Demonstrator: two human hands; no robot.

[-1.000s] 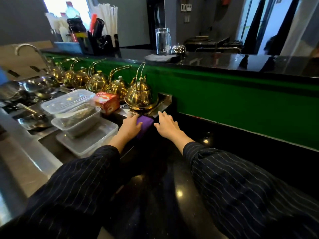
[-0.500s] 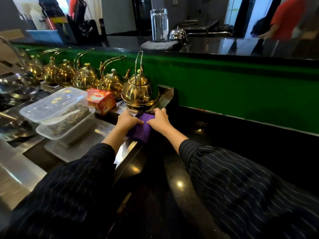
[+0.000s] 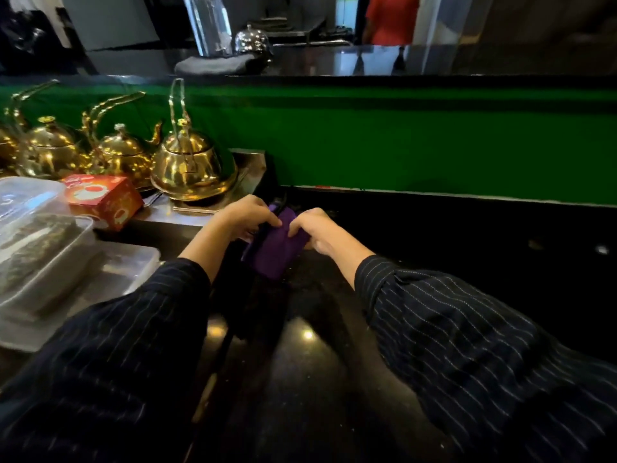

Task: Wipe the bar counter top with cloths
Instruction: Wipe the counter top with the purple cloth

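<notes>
We pinch the purple cloth [image 3: 278, 248] between our left hand [image 3: 245, 213] and right hand [image 3: 319, 228], both grasping it, above the black counter [image 3: 310, 362].

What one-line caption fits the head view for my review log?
Both hands, left and right, grip a purple cloth on the black counter beside gold teapots.

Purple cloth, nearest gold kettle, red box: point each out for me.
purple cloth [image 3: 272, 253], head view, on the bare fabric below both hands.
nearest gold kettle [image 3: 192, 172], head view, on its round body.
red box [image 3: 107, 198], head view, on its printed top face.
</notes>
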